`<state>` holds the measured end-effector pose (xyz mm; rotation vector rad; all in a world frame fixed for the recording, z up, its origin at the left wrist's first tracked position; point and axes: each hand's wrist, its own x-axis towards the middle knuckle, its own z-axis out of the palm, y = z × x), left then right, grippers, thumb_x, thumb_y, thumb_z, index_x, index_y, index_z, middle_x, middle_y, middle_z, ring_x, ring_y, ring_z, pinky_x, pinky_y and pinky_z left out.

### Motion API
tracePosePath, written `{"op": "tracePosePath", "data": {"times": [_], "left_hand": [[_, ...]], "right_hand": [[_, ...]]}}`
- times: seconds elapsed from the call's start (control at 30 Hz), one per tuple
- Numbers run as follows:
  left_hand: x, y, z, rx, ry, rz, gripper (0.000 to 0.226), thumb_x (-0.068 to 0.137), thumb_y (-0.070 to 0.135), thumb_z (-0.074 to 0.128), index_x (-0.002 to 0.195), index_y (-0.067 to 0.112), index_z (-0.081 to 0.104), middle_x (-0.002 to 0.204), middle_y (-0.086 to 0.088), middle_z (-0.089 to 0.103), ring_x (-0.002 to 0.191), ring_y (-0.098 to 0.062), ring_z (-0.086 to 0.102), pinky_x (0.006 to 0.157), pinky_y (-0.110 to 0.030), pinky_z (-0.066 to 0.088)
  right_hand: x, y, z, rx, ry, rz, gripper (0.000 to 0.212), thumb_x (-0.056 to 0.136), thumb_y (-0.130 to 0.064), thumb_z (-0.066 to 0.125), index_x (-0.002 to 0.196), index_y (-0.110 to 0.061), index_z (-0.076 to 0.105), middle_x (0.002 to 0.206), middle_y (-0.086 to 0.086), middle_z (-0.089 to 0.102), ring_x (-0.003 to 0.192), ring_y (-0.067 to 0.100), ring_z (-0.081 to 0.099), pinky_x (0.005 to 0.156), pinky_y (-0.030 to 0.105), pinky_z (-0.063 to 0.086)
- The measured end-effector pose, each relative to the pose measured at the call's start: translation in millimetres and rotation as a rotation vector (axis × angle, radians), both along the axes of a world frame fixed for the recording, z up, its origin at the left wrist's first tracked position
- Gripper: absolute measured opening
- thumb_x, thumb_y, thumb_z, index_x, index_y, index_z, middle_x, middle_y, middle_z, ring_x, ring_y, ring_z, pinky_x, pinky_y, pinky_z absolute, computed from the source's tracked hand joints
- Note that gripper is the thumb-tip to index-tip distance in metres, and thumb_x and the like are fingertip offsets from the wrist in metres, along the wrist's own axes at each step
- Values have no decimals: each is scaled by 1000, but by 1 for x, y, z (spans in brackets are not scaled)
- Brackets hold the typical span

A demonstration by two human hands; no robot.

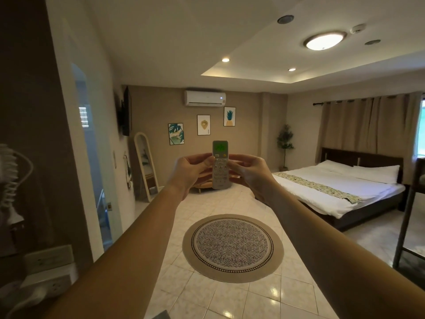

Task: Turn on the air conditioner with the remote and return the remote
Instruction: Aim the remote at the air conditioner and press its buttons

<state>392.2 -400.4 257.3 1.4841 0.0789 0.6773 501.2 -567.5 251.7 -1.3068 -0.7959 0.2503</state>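
Note:
A white remote (220, 165) with a lit green screen stands upright at arm's length, pointed toward the far wall. My left hand (190, 169) grips its left side, thumb on the buttons. My right hand (249, 172) grips its right side, thumb also on the keypad. The white air conditioner (204, 97) hangs high on the far wall, directly above the remote in view, with a small light showing at its right end.
A bed (340, 189) stands at the right, a round rug (232, 247) lies on the tiled floor ahead. A leaning mirror (146, 164) and doorway are at the left. Wall sockets (49, 272) and a coiled cable sit near my left elbow; a dark metal frame (407, 208) stands at the far right.

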Motion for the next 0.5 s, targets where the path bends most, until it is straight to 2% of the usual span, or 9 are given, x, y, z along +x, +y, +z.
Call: {"op": "tracePosePath", "data": {"times": [0.23,0.37,0.5], "left_hand": [[-19,5,-13,6,13,84,31,92,16,77,122,8,77,110,-9,83,98,-26,81,82,-40,66],[-35,12,-22,-7,8,132,29,92,16,77,120,10,79,108,-8,83,92,-23,82,72,-33,66],[-54,26,-30,-17,27,165,33,91,18,78,123,10,77,112,-8,83,97,-24,81,79,-39,66]], "right_hand": [[-7,10,-10,-20,-10,58,26,95,-12,74,121,-8,76,110,15,81,97,30,81,86,44,66],[-18,22,-16,-29,-11,84,30,93,-10,75,123,-5,75,110,17,80,100,33,79,89,49,65],[-34,37,-22,-43,-22,111,33,94,-8,75,127,-2,72,108,18,80,98,32,80,89,49,65]]}}
